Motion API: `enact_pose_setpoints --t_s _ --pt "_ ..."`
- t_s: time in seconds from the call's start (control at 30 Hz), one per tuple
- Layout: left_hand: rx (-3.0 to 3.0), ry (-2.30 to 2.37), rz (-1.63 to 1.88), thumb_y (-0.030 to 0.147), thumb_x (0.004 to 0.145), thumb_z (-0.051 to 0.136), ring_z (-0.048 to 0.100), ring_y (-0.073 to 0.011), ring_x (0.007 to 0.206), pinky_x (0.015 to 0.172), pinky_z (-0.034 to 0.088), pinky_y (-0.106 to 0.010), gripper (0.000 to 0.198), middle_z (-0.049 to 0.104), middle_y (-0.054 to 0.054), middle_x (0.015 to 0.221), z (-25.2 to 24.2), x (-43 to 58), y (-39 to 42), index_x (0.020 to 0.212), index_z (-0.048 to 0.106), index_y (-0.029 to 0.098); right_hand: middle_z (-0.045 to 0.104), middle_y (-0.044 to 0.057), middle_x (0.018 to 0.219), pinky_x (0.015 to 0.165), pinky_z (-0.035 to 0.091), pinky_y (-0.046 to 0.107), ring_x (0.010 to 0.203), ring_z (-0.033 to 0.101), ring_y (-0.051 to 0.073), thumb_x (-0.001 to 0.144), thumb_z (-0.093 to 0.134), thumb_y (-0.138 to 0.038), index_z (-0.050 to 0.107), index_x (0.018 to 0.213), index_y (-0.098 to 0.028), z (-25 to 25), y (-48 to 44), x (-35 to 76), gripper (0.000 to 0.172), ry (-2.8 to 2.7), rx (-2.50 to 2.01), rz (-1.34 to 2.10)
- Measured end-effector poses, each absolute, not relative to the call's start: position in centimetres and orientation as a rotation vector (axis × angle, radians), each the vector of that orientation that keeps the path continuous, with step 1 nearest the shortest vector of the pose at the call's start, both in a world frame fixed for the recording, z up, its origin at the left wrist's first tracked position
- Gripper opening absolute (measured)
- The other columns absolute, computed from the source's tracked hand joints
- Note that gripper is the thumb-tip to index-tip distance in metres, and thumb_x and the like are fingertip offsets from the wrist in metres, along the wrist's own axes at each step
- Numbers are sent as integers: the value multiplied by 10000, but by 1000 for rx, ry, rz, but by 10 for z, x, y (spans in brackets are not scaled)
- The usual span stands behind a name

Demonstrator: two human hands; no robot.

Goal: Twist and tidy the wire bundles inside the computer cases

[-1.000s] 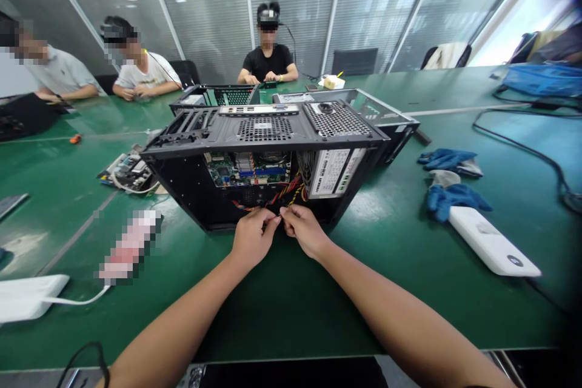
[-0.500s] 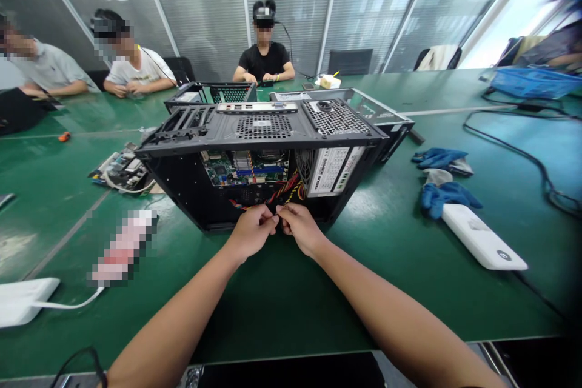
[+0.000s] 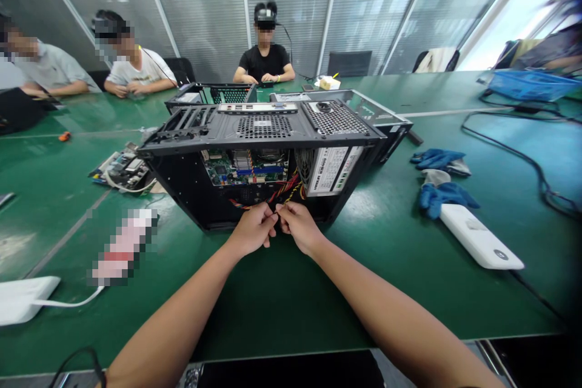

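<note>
An open black computer case point(image 3: 182, 188) rests on the green table, its open side facing me. Inside are a motherboard point(image 3: 222, 168), a power supply point(image 3: 334, 170) with a label, and bundled red, black and yellow cables point(image 3: 286, 187). My left hand point(image 3: 253, 225) is closed in a pinch at the case's lower front edge, beside a red-and-orange cable. My right hand point(image 3: 297, 225) pinches close by, where a yellow-and-black cable point(image 3: 293, 194) runs down to its fingers. The fingertips nearly meet; what lies between them is mostly hidden.
Behind the case stand more open cases point(image 3: 382, 112). Left lie a loose circuit board point(image 3: 125, 167), a blurred-out phone point(image 3: 122, 248) and a white power bank point(image 3: 27, 300). Right are blue gloves point(image 3: 448, 194), another white power bank point(image 3: 482, 236) and cables. Several people sit around the table.
My left hand's lower fingers have shifted slightly downward. Both hands stay pinched at the same spot, and the case has not moved.
</note>
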State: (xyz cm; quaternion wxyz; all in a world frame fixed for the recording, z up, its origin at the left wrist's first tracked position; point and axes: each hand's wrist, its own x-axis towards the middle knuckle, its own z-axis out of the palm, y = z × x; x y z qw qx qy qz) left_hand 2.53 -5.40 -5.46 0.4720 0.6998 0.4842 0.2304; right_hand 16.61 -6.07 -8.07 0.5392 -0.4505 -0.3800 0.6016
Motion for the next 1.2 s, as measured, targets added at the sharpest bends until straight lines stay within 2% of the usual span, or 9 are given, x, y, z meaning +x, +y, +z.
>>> enact_pose_setpoints --t_s 0.1,0.27,0.4,0.63,0.83,1.07,1.2 --pt "1985 1297 612 273 926 442 567 -99 427 450 385 -194 142 616 24 627 -58 26 -57 816 475 188 410 -70 450 396 215 220 382 346 57 711 695 -436 411 580 -196 -82 -61 164 394 -925 -1096 1393" --pt "2399 1577 573 241 920 469 651 -192 658 556 393 -247 84 643 -26 723 -60 28 -63 889 542 212 411 -71 456 383 210 212 372 353 51 705 694 -397 419 575 -192 -80 -61 162 367 -895 -1120 1379" --pt "2487 1630 581 259 933 462 655 -196 746 600 412 -255 117 658 -50 870 -60 28 -66 889 561 214 416 -70 467 369 206 208 360 357 47 718 682 -395 410 568 -190 -77 -60 161 372 -830 -1143 1420" --pt "2597 1779 482 317 956 413 641 -192 669 527 385 -255 208 656 -55 904 -60 29 -68 915 584 207 409 -65 456 343 192 204 351 332 46 693 722 -390 408 579 -196 -73 -52 160 387 -716 -1187 1392" --pt "2683 1799 410 325 974 353 636 -185 665 519 378 -253 268 659 -48 900 -62 27 -67 925 588 206 410 -72 439 346 193 184 350 338 40 693 711 -310 412 573 -186 -71 -51 159 345 -706 -1215 1405" --pt "2731 1777 574 354 960 401 610 -160 643 494 336 -249 245 653 -36 883 -67 26 -66 934 603 217 375 -90 400 347 160 185 332 292 31 677 683 -266 387 555 -195 -74 -51 157 328 -695 -1186 1382" --pt "2790 1727 685 345 962 421 608 -162 662 547 372 -263 256 653 -32 815 -69 24 -64 896 629 211 381 -91 403 350 157 188 330 296 32 656 702 -280 406 565 -192 -75 -52 159 322 -693 -1168 1393"
